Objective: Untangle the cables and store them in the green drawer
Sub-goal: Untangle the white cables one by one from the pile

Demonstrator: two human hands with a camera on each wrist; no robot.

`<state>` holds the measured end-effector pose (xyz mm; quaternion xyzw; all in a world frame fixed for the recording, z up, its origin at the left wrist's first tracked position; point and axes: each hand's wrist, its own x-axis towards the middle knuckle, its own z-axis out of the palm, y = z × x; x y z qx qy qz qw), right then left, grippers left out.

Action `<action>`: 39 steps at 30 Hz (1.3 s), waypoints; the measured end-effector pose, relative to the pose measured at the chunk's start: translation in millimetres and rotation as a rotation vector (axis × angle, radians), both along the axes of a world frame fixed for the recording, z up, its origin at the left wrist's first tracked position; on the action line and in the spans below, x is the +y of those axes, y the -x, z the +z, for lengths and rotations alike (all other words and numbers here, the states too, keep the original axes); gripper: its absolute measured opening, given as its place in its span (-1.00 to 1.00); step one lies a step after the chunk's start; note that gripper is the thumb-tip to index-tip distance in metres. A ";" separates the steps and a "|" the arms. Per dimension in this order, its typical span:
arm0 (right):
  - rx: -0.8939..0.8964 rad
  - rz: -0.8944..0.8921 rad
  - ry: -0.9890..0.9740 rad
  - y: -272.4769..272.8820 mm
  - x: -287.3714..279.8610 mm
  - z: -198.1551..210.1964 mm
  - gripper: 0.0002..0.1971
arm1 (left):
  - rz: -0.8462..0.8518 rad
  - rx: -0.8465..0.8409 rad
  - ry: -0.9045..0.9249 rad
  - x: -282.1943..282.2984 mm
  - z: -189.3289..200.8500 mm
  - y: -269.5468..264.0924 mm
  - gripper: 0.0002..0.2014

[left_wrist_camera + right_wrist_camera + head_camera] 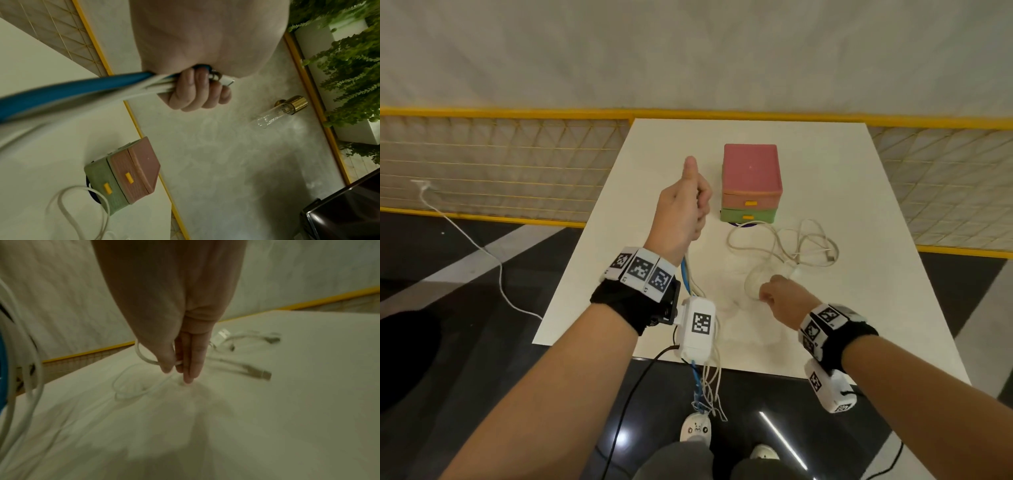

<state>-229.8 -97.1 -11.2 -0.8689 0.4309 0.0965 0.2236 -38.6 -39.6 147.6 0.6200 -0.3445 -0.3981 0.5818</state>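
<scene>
While the white cable tangle [787,246] lies on the tabletop [859,281] before the closed green drawer [748,215], right hand [779,296] pinches one loop; left hand [683,209] fists the freed blue cable [68,92] and white ones, likely keeping them apart.

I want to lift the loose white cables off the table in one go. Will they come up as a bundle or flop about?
The white cables lie in slack, overlapping loops, so they will probably droop and trail rather than hold shape. They look thin, likely light. The right hand pinches only one strand; crossed loops may drag neighbours along. The bunch in the left hand hangs limp below the table edge.
</scene>
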 end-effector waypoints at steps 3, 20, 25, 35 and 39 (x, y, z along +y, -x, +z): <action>-0.072 0.001 0.144 7.1 -5.1 27.6 -0.69 | -0.015 -0.069 0.013 0.1 -4.3 1.6 -0.49; -0.863 0.164 0.462 -10.0 18.2 118.2 -0.83 | -0.149 -0.205 0.045 -16.7 -5.5 41.6 -0.70; -0.907 0.009 0.159 -19.7 14.3 109.4 -0.67 | 0.030 -0.137 0.192 -15.7 7.2 39.5 -0.89; -0.677 0.240 0.093 -37.0 -2.8 83.3 -0.80 | 0.093 -0.157 0.327 -13.8 19.0 15.7 -0.81; -0.569 0.246 0.055 -38.2 -10.8 77.1 -0.77 | 0.086 -0.183 0.393 -8.2 31.1 14.4 -0.83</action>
